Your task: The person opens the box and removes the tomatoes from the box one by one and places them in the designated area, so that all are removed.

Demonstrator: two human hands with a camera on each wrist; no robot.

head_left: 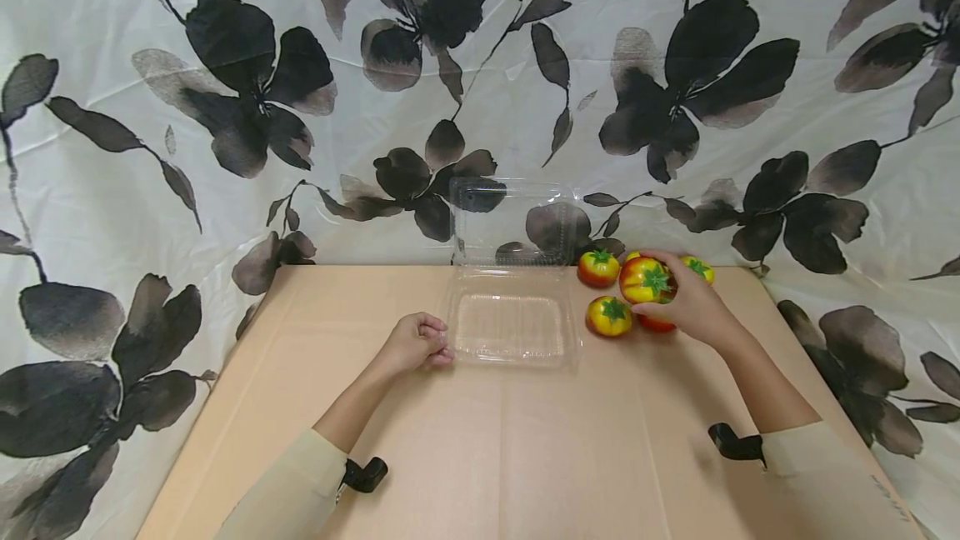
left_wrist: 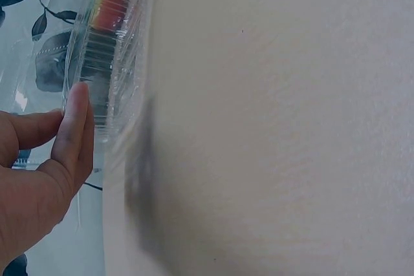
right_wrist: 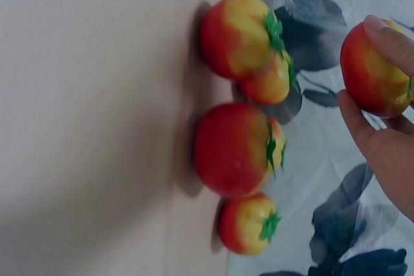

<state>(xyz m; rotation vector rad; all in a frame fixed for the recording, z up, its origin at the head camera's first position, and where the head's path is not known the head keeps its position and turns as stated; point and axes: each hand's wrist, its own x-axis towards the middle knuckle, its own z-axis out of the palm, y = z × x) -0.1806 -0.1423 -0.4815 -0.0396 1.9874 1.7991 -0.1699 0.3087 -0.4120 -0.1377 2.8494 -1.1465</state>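
A clear plastic clamshell container (head_left: 513, 327) lies with its base on the table and its lid (head_left: 517, 223) raised at the back. My left hand (head_left: 416, 344) pinches the left rim of the base between thumb and fingers, as the left wrist view shows up close. To the right, my right hand (head_left: 693, 307) holds a red-and-yellow tomato (right_wrist: 372, 72) with a green leafy top, raised above the others. Several more such tomatoes stand below and around it, among them a front one (head_left: 608, 317) and a back one (head_left: 597, 269). The raised hand partly hides some in the head view.
The tan tabletop (head_left: 450, 457) ends at a back edge right behind the container and tomatoes. A white cloth (head_left: 540, 123) with dark flowers hangs behind it. Black wrist mounts sit on the left sleeve (head_left: 292, 482) and right sleeve (head_left: 810, 473).
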